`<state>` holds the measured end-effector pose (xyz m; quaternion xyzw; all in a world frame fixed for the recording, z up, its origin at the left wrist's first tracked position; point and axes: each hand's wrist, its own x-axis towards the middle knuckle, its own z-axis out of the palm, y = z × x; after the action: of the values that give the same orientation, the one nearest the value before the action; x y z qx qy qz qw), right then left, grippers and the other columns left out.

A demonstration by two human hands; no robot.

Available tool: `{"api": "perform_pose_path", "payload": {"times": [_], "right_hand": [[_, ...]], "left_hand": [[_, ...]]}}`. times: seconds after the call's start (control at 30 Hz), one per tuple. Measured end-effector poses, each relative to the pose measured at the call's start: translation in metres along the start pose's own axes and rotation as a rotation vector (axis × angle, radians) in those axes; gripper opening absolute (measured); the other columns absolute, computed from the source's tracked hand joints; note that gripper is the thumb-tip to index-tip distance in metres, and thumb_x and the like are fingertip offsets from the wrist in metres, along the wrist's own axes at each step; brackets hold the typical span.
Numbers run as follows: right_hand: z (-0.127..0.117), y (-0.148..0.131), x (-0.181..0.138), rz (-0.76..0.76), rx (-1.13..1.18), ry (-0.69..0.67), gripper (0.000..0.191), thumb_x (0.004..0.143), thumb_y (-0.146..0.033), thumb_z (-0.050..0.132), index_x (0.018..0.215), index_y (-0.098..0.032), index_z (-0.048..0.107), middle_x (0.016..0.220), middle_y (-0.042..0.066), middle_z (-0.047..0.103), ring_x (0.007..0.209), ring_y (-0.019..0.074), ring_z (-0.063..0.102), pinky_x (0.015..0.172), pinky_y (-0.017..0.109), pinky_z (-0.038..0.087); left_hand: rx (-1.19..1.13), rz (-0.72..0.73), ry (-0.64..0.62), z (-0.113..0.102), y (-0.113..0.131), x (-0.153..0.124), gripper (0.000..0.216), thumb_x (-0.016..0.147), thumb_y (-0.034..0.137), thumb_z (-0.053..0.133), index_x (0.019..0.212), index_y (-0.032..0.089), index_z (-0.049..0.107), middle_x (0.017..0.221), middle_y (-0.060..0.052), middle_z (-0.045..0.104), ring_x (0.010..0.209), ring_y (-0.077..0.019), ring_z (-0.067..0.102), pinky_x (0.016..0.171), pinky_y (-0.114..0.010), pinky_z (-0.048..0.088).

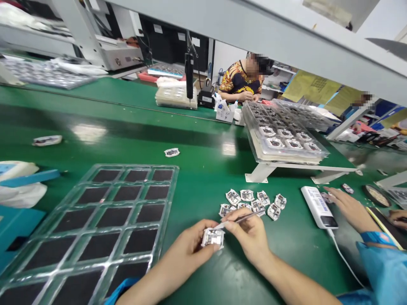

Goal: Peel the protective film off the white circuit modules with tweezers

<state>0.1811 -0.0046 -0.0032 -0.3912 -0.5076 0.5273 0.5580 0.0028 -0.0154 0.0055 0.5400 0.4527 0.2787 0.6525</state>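
My left hand is closed around a small white electronic housing, whose open side with metal and circuit parts faces up. Just above it, my right hand grips a slim pair of metal tweezers, pointing up and to the right. A thin whitish tip or strip runs from my right thumb to the housing's top edge; its kind is unclear. Behind both hands, several similar housings lie in a loose cluster on the green table.
A clear compartment tray with dark inserts fills the left. Stacked trays of housings rest on a white stand. At right, a co-worker's hand is beside a white device with a cable. A screwdriver hangs at the back.
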Motion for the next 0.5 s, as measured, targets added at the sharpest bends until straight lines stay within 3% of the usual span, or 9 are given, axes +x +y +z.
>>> {"api": "perform_pose_path", "payload": {"times": [0.1,0.33,0.5], "right_hand": [[0.001,-0.001,-0.002,-0.049,-0.028,-0.043,0.007,0.080,-0.019,0.078,0.082,-0.022,0.071,0.081,0.002,0.077,0.077,0.0175,0.073,0.073,0.028,0.056],[0.003,-0.005,-0.004,-0.319,-0.294,-0.171,0.014,0.080,-0.010,0.076,0.084,-0.024,0.074,0.081,0.003,0.078,0.078,0.0194,0.073,0.080,0.035,0.051],[0.000,-0.009,-0.001,-0.210,-0.153,-0.064,0.015,0.082,-0.012,0.074,0.087,-0.026,0.073,0.086,0.001,0.075,0.082,0.0173,0.071,0.077,0.030,0.054]], "left_hand": [[-0.003,-0.002,0.019,0.002,-0.003,0.000,0.029,0.077,0.038,0.063,0.100,0.021,0.061,0.085,-0.001,0.064,0.080,-0.0211,0.059,0.072,-0.030,0.046],[-0.121,0.035,0.067,0.008,0.004,0.002,0.028,0.075,0.038,0.067,0.094,0.019,0.062,0.080,0.000,0.064,0.077,-0.0192,0.058,0.070,-0.028,0.045],[-0.194,-0.041,0.179,0.008,0.008,-0.001,0.029,0.080,0.041,0.061,0.099,0.018,0.065,0.076,0.001,0.062,0.065,-0.0154,0.053,0.059,-0.026,0.042]]}}
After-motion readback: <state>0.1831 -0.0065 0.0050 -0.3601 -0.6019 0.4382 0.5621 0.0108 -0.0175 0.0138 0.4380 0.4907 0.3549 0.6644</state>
